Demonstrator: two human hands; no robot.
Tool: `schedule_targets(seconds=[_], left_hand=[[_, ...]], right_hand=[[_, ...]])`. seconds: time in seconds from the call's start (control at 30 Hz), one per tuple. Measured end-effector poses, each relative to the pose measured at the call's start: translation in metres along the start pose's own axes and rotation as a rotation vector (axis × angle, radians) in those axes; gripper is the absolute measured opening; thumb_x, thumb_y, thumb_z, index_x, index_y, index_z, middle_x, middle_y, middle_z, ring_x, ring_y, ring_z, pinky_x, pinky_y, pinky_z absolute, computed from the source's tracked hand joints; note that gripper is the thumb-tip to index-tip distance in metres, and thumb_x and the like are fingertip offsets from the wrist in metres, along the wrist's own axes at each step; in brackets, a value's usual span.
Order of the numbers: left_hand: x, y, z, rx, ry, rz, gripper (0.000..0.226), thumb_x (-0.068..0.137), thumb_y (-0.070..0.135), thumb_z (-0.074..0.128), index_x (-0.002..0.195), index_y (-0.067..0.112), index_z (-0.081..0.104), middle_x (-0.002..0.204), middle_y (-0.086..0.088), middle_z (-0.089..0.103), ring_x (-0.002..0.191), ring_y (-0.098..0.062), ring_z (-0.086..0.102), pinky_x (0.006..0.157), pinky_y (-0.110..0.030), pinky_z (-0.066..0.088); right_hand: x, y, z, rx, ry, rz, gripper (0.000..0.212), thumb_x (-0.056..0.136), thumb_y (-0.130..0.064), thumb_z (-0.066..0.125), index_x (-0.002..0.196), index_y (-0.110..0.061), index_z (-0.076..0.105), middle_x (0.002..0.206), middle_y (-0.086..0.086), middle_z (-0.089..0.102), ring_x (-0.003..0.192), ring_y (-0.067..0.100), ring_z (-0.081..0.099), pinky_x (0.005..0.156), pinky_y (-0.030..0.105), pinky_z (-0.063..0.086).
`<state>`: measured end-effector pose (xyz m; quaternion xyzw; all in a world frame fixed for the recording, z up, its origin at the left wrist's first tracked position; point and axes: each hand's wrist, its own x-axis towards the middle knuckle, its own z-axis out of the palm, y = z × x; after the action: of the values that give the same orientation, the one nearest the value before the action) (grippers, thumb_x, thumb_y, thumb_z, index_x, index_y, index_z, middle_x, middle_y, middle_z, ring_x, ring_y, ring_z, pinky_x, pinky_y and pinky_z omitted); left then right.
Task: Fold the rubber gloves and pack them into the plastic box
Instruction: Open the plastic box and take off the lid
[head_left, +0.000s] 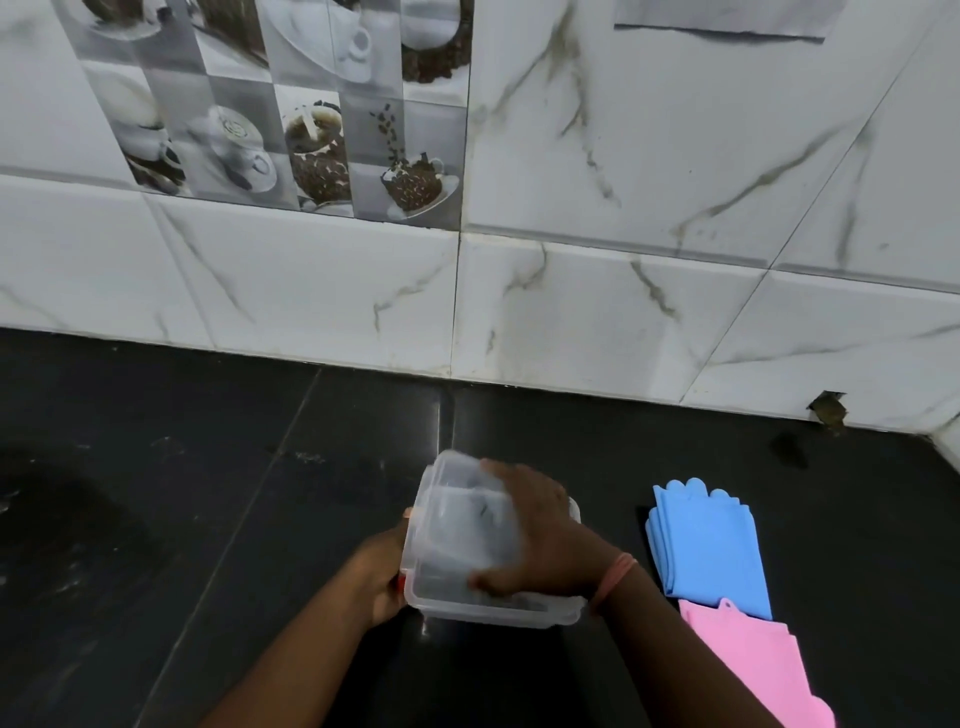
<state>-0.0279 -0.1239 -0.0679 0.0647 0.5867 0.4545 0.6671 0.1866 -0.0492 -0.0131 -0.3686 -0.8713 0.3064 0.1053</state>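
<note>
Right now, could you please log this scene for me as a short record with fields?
surface: dark countertop
plastic box: clear, on the countertop, lid blurred
left hand: holds the box's left side
right hand: grips the lid from above
blue gloves: folded, right of box
pink gloves: folded, nearer than blue

Illumination is moderate and even, diffuse, source not identifiable. The white tiled wall (623, 291) is the brightest area; the black surface (156, 519) is dim, with faint pale reflections and one small glint just below the plastic box (493, 561). Shadows are soft and barely distinguishable on the dark surface. The box lid and the right hand (540, 530) show motion blur; the blue glove (706, 551) and pink glove (753, 660) are sharper. Wide-angle distortion bends the tile joints towards the frame edges. Fine detail is slightly soft overall.
</note>
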Motion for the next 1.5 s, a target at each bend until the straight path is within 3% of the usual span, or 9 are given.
schedule_targets(seconds=[0.13,0.27,0.4,0.7,0.83,1.0,1.13,1.33,1.5], left_hand=[[0.002,-0.006,-0.001,-0.019,0.011,0.032,0.049,0.105,0.042,0.052,0.114,-0.002,0.073,0.110,-0.025,0.073,0.099,-0.042,0.071,0.098,-0.063,0.054],[0.005,-0.007,0.001,0.113,0.056,0.061,0.052,0.106,0.047,0.047,0.101,0.004,0.077,0.096,-0.022,0.078,0.086,-0.038,0.076,0.089,-0.054,0.060],[0.005,0.006,0.017,0.321,0.351,0.274,0.045,0.103,0.049,0.047,0.104,0.010,0.067,0.102,-0.019,0.074,0.097,-0.039,0.071,0.091,-0.053,0.057],[0.000,0.015,0.038,0.556,0.325,0.582,0.016,0.100,0.020,0.061,0.092,0.019,0.075,0.092,0.001,0.074,0.093,-0.020,0.069,0.082,-0.034,0.054],[-0.004,0.011,0.042,0.584,0.337,0.609,0.017,0.100,0.019,0.061,0.090,0.020,0.075,0.093,0.000,0.075,0.095,-0.024,0.070,0.077,-0.031,0.052],[-0.019,0.010,0.054,0.966,0.592,0.862,0.017,0.096,0.023,0.061,0.104,0.028,0.075,0.113,-0.002,0.070,0.113,-0.030,0.059,0.100,-0.043,0.043],[-0.043,-0.008,0.100,0.893,0.223,1.236,0.019,0.094,0.008,0.062,0.097,0.022,0.073,0.099,0.005,0.072,0.097,-0.016,0.065,0.090,-0.037,0.049],[-0.062,-0.091,0.179,0.996,-0.403,0.647,0.014,0.095,0.029,0.056,0.097,0.032,0.070,0.086,0.011,0.074,0.078,-0.006,0.072,0.078,-0.034,0.063],[-0.048,-0.151,0.206,1.134,-0.388,0.238,0.019,0.094,0.034,0.059,0.105,0.019,0.062,0.095,0.002,0.066,0.081,-0.013,0.063,0.074,-0.033,0.053]], right_hand=[[0.008,0.013,-0.045,0.799,0.299,0.113,0.105,0.059,-0.061,0.079,0.149,-0.031,0.034,0.142,-0.001,0.048,0.128,0.016,0.050,0.105,0.036,0.046],[0.018,0.055,-0.059,1.839,0.487,0.151,0.099,0.071,-0.070,0.069,0.152,-0.022,0.040,0.138,0.010,0.049,0.132,0.032,0.044,0.119,0.057,0.023],[0.034,0.083,-0.034,2.110,0.519,0.307,0.067,0.091,-0.058,0.051,0.142,-0.015,0.049,0.147,0.017,0.050,0.135,0.043,0.043,0.114,0.065,0.027],[0.075,0.078,-0.015,1.447,0.529,1.019,0.049,0.098,0.003,0.031,0.146,0.006,0.040,0.149,0.033,0.041,0.140,0.044,0.041,0.117,0.039,0.036],[0.060,0.070,-0.027,1.194,0.492,1.026,0.019,0.094,0.002,0.038,0.081,-0.009,0.047,0.062,0.010,0.046,0.049,0.018,0.046,0.045,0.026,0.039],[0.010,0.068,-0.033,0.923,0.697,0.855,0.011,0.093,-0.008,0.054,0.091,-0.008,0.065,0.082,0.011,0.067,0.065,0.019,0.064,0.061,0.033,0.054],[-0.051,0.072,-0.031,0.584,0.918,0.898,0.020,0.093,-0.010,0.055,0.093,-0.002,0.073,0.091,0.018,0.074,0.084,0.030,0.069,0.079,0.039,0.056],[-0.163,0.087,-0.032,0.274,0.932,1.261,0.038,0.084,-0.016,0.056,0.121,-0.017,0.064,0.129,0.013,0.061,0.122,0.037,0.054,0.104,0.042,0.039],[-0.231,0.107,-0.019,0.236,0.474,1.520,0.058,0.084,-0.031,0.057,0.137,-0.011,0.048,0.148,0.021,0.039,0.134,0.041,0.040,0.114,0.051,0.034]])
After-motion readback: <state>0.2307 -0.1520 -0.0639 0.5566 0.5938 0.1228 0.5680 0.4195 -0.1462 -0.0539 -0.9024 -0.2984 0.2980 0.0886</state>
